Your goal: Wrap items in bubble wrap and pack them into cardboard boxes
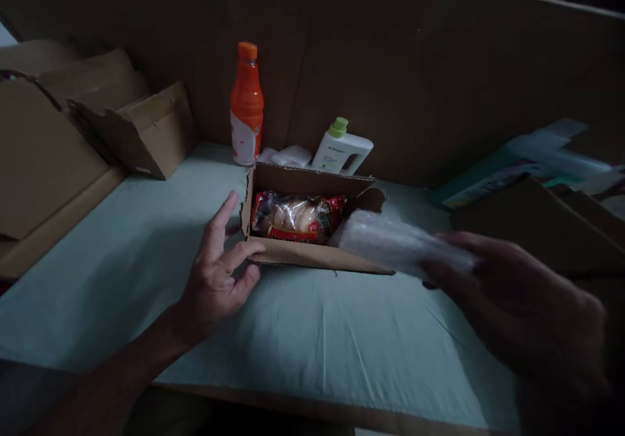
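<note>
So the person's working over a pale blue-green cloth (pixel 303 332), and the right hand (pixel 517 306) is pretty blurry but clearly gripping a clear plastic-wrapped bundle (pixel 390 237). The bundle's far-left end is over the right part of a small open cardboard box (pixel 322 254). Left hand (pixel 215 273) isn't clutching anything, just fingers spread loosely around the box's near left corner, one resting on the near flap. Inside the box there's a shiny red-and-clear packet (pixel 297 218) with roundish pale stuff in it.

Off to the right, a teal bottle (pixel 493 169) lies tilted. Beyond the box: crumpled clear plastic (pixel 291 156) between an upright orange bottle (pixel 247 107) on the left and a white green-capped jug (pixel 342 153) on the right, with a tall cardboard wall (pixel 390 65) farthest back.
</note>
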`<state>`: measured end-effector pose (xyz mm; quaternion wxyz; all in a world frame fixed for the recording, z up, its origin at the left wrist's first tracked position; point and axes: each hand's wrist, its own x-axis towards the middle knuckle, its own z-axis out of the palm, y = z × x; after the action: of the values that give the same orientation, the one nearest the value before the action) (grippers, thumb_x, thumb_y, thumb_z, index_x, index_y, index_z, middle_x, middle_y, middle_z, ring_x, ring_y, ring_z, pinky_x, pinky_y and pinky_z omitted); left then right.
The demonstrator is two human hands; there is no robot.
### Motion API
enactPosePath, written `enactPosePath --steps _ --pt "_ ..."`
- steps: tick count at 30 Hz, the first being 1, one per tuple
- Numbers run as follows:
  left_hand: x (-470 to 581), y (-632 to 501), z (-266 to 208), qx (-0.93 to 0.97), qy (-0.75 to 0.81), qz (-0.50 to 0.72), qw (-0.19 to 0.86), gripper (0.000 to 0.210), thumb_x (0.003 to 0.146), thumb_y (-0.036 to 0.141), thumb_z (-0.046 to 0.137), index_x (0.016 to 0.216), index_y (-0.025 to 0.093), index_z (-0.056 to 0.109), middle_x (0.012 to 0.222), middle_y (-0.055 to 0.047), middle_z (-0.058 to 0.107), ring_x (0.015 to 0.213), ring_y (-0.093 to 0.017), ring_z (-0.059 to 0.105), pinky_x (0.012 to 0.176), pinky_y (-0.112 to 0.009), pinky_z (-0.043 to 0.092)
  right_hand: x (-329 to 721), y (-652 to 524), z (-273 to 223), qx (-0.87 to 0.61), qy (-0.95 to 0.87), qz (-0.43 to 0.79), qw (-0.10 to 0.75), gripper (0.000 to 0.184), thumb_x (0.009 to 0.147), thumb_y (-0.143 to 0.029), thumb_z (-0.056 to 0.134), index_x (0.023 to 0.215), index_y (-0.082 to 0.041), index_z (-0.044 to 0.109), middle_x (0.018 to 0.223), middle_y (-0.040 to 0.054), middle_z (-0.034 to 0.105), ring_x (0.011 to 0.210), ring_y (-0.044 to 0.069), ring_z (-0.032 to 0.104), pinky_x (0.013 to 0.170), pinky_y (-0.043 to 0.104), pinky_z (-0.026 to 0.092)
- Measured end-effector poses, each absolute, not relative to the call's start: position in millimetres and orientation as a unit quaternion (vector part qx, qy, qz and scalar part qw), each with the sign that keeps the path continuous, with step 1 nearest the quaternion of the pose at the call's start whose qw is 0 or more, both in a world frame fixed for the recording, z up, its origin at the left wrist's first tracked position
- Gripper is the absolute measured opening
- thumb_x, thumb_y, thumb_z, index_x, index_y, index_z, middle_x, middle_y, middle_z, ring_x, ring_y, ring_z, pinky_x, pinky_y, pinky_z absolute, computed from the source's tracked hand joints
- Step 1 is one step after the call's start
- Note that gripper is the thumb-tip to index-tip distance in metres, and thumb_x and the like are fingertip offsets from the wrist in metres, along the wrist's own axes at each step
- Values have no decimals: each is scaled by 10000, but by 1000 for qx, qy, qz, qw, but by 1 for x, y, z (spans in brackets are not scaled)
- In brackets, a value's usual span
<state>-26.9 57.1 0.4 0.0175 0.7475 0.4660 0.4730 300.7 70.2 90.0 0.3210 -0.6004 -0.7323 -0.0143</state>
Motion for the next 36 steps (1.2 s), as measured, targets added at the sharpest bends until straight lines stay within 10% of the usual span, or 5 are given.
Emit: enactPosePath --steps 8,16,22,27,36 --pt "-30 60 -4 747 461 475 64 223 875 90 568 1038 206 666 1673 -88 254 1409 -319 491 1059 -453 539 242 146 135 -432 -883 49 174 285 955 -437 584 1101 -249 740 725 -68 711 485 42 526 515 182 382" --pt "-33 61 -9 753 445 480 67 262 849 55 583 1052 198 668 1665 -87 275 1435 -320 463 1116 -446 504 245 159 161 -369 -927 5 64 268 960 -299 564 1155 -244 739 979 0 777 662 99 654 599 214 418" --pt "-32 62 -11 752 450 480 44 220 870 90 597 1047 200 664 1640 -103 321 1420 -297 483 1077 -398 524 243 147 152 -402 -904 22 143 271 930 -292 576 1124 -213 748 849 -2 753 578 101 590 551 212 434" --pt "-30 65 -6 740 471 478 49 143 919 178 577 1023 204 671 1588 -125 392 1384 -287 521 1002 -380 558 265 156 135 -503 -782 34 368 270 827 -314 701 1066 -195 747 700 -21 671 556 100 562 529 218 433" --pt "-20 68 -7 709 496 499 45 136 944 211 563 1037 204 660 1507 -137 471 1357 -258 549 1004 -379 551 328 191 24 -573 -494 301 580 383 642 -439 813 854 -161 658 596 -37 589 467 83 499 460 223 396"
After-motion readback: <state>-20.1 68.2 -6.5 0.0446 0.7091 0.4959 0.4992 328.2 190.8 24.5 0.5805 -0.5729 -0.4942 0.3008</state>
